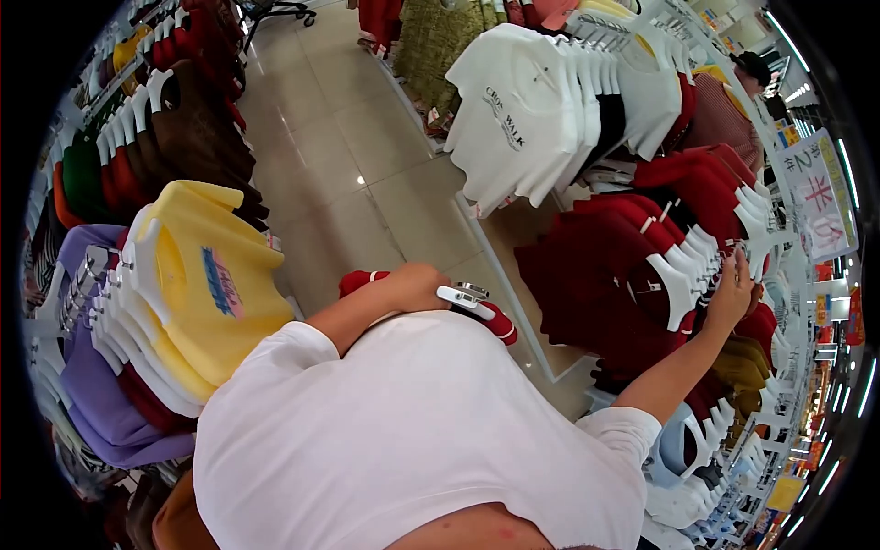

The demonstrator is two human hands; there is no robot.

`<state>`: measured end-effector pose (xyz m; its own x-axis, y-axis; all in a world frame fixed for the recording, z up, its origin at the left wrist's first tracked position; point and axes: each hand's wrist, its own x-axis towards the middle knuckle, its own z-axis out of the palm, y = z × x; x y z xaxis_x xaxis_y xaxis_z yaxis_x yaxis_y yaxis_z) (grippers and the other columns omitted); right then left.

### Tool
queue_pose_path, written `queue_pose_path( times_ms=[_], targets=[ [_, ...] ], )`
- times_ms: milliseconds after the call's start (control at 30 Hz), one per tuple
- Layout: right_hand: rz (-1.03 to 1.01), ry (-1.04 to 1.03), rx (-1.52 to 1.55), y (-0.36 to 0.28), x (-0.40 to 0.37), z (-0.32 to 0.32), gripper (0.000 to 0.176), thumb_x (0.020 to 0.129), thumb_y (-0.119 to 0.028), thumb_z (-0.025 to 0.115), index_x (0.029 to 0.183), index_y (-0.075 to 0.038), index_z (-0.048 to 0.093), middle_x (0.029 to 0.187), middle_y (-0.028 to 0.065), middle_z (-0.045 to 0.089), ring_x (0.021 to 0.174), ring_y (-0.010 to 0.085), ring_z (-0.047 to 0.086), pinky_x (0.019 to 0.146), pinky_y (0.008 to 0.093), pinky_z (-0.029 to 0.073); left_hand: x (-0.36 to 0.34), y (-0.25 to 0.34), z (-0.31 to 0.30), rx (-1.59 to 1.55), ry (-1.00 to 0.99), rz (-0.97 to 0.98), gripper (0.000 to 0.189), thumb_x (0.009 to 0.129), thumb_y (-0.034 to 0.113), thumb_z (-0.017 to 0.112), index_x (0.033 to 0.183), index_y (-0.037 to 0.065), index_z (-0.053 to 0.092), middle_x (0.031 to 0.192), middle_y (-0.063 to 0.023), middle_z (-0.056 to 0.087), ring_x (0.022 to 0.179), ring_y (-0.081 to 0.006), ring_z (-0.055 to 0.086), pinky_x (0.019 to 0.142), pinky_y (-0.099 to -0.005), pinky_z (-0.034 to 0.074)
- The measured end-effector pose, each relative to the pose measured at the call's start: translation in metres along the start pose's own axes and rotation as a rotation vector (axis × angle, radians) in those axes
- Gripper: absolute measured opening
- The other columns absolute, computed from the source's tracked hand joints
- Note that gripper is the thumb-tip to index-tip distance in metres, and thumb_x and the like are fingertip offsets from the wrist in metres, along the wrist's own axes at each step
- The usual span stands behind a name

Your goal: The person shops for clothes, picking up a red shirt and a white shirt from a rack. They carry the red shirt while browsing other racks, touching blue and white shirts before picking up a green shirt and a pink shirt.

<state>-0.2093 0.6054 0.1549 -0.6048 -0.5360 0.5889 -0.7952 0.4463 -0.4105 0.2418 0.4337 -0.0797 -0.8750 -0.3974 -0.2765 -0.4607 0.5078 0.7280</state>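
Close to my white shirt [403,412], my left hand [417,287] is closed on a white hanger [463,301] with a dark red garment [500,324] on it; part of the garment hides behind the hand and shirt. My right hand [731,291] reaches out to the rack on the right, among the white hangers [676,284] of dark red garments [587,275]. Its fingers are at the hanger hooks, and whether they grip one cannot be made out.
Yellow [215,284] and purple [96,394] shirts hang at the left. White printed shirts [513,110] hang at the upper right, near a person in a black cap [752,66]. Tiled floor [339,137] runs between the racks. A price sign [819,194] stands at the right.
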Motion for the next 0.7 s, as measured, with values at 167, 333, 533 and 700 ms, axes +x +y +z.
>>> queue_pose_path(
  times_ms=[167,333,533,700],
  targets=[
    [-0.043,-0.143,0.336,-0.1,-0.068,0.069,0.032,0.093,-0.014,0.061,0.123,-0.005,0.062,0.13,0.0123,0.059,0.126,0.0283,0.051,0.11,0.0366,0.034,-0.017,-0.019,-0.019,0.048,0.049,-0.002,0.026,0.08,0.032,0.065,0.091,0.01,0.072,0.085,-0.0143,0.07,0.081,-0.0347,0.066,0.073,-0.0444,0.052],
    [-0.133,-0.763,0.619,-0.14,-0.155,0.167,0.032,0.088,-0.01,0.063,0.119,-0.002,0.063,0.122,0.0127,0.061,0.117,0.0244,0.056,0.102,0.0327,0.042,-0.022,-0.028,-0.031,0.002,0.081,-0.021,0.026,0.079,0.028,0.068,0.088,0.004,0.069,0.083,-0.0173,0.067,0.08,-0.0374,0.064,0.071,-0.0448,0.05],
    [0.109,-1.358,0.559,-0.182,-0.193,0.202,0.045,0.093,-0.028,0.059,0.134,-0.007,0.056,0.131,0.0124,0.058,0.121,0.0254,0.055,0.104,0.0354,0.043,-0.027,-0.036,-0.051,-0.071,0.131,-0.133,0.028,0.081,0.03,0.068,0.09,0.004,0.07,0.087,-0.0188,0.068,0.082,-0.0383,0.064,0.073,-0.0451,0.05],
    [-0.138,-1.222,0.497,-0.172,-0.171,0.268,0.047,0.095,-0.031,0.058,0.135,-0.008,0.055,0.138,0.0137,0.054,0.127,0.031,0.051,0.109,0.0387,0.039,-0.02,-0.049,-0.066,-0.176,0.155,-0.3,0.028,0.081,0.031,0.067,0.092,0.006,0.071,0.09,-0.0179,0.069,0.085,-0.0373,0.065,0.075,-0.0454,0.05]
  ],
)
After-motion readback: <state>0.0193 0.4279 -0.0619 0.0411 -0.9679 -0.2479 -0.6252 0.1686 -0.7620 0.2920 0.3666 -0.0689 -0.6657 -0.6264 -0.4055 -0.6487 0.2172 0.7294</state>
